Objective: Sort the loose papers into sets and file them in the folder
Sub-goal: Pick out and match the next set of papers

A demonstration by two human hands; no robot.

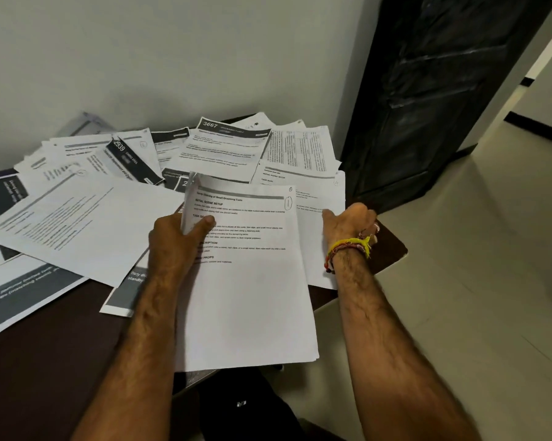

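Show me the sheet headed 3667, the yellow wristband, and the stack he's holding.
Sheet headed 3667 (223, 144), head view, on its printed body.
Yellow wristband (351, 245), head view, on its threads.
Held stack (252, 297), head view, on its blank lower half.

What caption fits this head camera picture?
Left hand grips a paper stack while right hand reaches onto scattered papers.

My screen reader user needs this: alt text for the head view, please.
A person's left hand grips a stack of white printed sheets above a dark brown table strewn with loose printed papers; the right hand, with thread wristbands, reaches onto sheets at the table's right edge.
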